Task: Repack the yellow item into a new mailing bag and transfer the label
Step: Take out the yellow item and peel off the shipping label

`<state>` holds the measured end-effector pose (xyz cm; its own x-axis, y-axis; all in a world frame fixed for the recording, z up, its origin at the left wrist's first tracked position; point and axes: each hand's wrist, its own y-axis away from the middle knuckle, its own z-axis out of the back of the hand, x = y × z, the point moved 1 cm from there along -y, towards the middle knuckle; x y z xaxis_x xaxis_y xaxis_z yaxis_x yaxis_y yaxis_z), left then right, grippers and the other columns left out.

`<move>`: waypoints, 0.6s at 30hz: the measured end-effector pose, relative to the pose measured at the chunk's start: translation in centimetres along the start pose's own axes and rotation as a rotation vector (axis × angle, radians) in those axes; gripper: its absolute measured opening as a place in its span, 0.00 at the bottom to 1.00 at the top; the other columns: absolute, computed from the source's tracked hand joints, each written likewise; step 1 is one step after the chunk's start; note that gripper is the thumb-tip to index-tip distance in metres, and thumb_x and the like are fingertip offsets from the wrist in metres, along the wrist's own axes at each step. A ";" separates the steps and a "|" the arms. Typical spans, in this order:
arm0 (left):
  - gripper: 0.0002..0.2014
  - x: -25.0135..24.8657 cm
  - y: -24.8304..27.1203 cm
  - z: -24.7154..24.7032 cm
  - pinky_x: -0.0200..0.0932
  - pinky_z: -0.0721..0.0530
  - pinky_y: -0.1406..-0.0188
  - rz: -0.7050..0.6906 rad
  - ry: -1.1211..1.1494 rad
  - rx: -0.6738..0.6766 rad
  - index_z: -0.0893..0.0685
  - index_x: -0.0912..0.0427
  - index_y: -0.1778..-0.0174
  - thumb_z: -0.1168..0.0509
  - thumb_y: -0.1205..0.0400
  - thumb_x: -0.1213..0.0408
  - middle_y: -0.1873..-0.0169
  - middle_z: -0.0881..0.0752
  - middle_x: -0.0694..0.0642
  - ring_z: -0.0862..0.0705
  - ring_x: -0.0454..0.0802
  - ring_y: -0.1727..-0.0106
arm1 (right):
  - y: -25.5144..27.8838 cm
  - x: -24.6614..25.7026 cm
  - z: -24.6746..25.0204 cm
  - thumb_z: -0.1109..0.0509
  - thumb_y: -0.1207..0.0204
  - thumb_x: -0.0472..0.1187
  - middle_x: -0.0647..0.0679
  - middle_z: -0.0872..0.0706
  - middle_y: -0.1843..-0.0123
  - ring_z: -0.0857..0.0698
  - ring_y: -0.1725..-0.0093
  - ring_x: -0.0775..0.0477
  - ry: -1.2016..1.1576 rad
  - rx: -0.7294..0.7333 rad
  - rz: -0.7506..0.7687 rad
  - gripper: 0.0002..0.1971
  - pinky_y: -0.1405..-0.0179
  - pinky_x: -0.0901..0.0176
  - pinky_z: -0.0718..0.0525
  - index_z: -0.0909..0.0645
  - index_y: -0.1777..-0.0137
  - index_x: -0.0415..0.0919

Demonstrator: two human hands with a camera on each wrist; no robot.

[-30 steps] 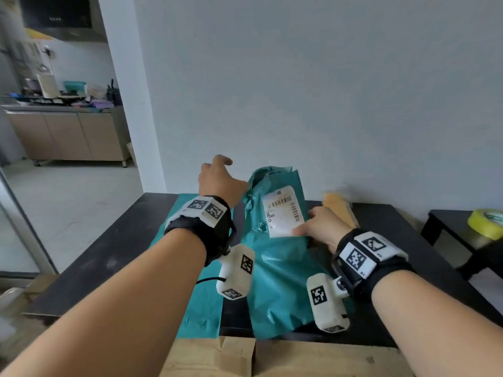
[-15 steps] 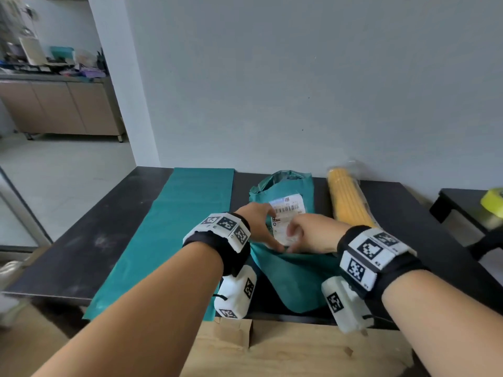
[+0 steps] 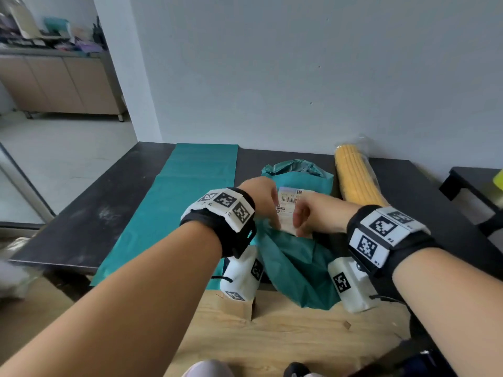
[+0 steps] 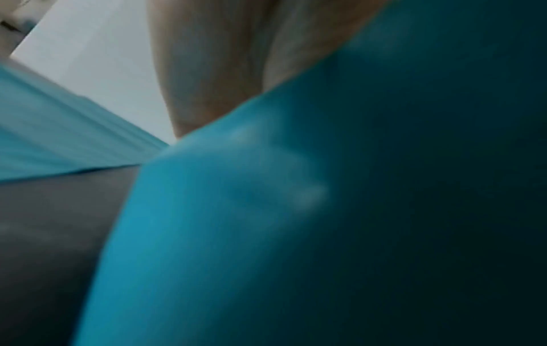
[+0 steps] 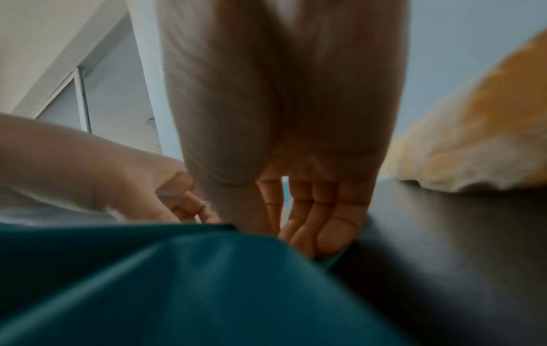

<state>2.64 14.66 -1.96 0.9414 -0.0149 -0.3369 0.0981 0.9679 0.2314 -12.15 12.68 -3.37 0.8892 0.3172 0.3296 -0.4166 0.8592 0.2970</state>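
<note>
Both hands, left (image 3: 260, 198) and right (image 3: 317, 213), pinch the white barcoded label (image 3: 288, 210) on the crumpled teal plastic mailing bag (image 3: 296, 257).

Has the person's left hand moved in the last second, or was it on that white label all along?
Yes. The left hand has come down and rightward from the crumpled bag top onto the label.
</note>
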 end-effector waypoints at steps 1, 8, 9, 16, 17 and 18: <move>0.21 0.2 0.0 0.0 0.44 0.16 0.50 0.019 0.051 0.004 0.13 0.58 0.48 0.19 0.34 0.55 0.52 0.12 0.53 0.15 0.50 0.53 | 0.0 -0.1 -0.2 0.22 0.31 0.37 0.57 0.18 0.61 0.19 0.59 0.54 -0.014 -0.002 -0.002 0.08 0.64 0.64 0.24 0.18 0.62 0.49; 0.19 -0.1 1.1 -1.1 0.43 0.19 0.50 -0.065 -0.279 0.261 0.14 0.59 0.46 0.25 0.27 0.51 0.58 0.16 0.51 0.19 0.50 0.56 | 0.4 -0.2 0.0 0.24 0.28 0.36 0.51 0.13 0.58 0.18 0.59 0.54 0.026 0.023 -0.015 0.03 0.63 0.65 0.25 0.13 0.55 0.41; 0.18 0.0 1.6 -0.7 0.42 0.20 0.51 -0.079 -0.321 0.290 0.15 0.58 0.44 0.26 0.25 0.53 0.56 0.16 0.51 0.19 0.49 0.57 | 0.5 0.0 0.0 0.25 0.27 0.36 0.50 0.12 0.57 0.18 0.58 0.53 0.046 0.024 -0.016 0.03 0.63 0.65 0.24 0.13 0.54 0.40; 0.23 0.1 3.1 2.0 0.49 0.14 0.41 -0.042 -0.252 0.501 0.19 0.43 0.36 0.24 0.27 0.52 0.47 0.10 0.49 0.10 0.41 0.57 | 1.5 1.9 0.0 0.33 0.24 0.36 0.43 0.12 0.51 0.11 0.55 0.42 0.200 0.064 0.005 0.07 0.61 0.55 0.13 0.16 0.49 0.38; 0.23 -0.3 3.3 2.5 0.49 0.14 0.40 -0.049 -0.229 0.491 0.19 0.45 0.35 0.25 0.26 0.54 0.48 0.10 0.49 0.10 0.40 0.58 | 1.8 2.0 0.0 0.31 0.24 0.41 0.42 0.11 0.50 0.10 0.54 0.41 0.204 0.082 0.005 0.10 0.59 0.53 0.13 0.18 0.47 0.37; 0.22 -0.8 3.3 3.1 0.48 0.15 0.40 -0.060 -0.197 0.451 0.18 0.48 0.34 0.26 0.24 0.56 0.49 0.09 0.49 0.10 0.39 0.59 | 2.0 2.1 -0.2 0.29 0.25 0.47 0.44 0.13 0.49 0.12 0.53 0.42 0.212 0.101 0.002 0.15 0.57 0.52 0.15 0.20 0.44 0.37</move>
<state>3.19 17.07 1.87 0.9687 -0.1565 -0.1924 0.2426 0.7595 0.6035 -11.06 15.14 -2.25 0.9037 0.4053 0.1378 -0.4257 0.8175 0.3878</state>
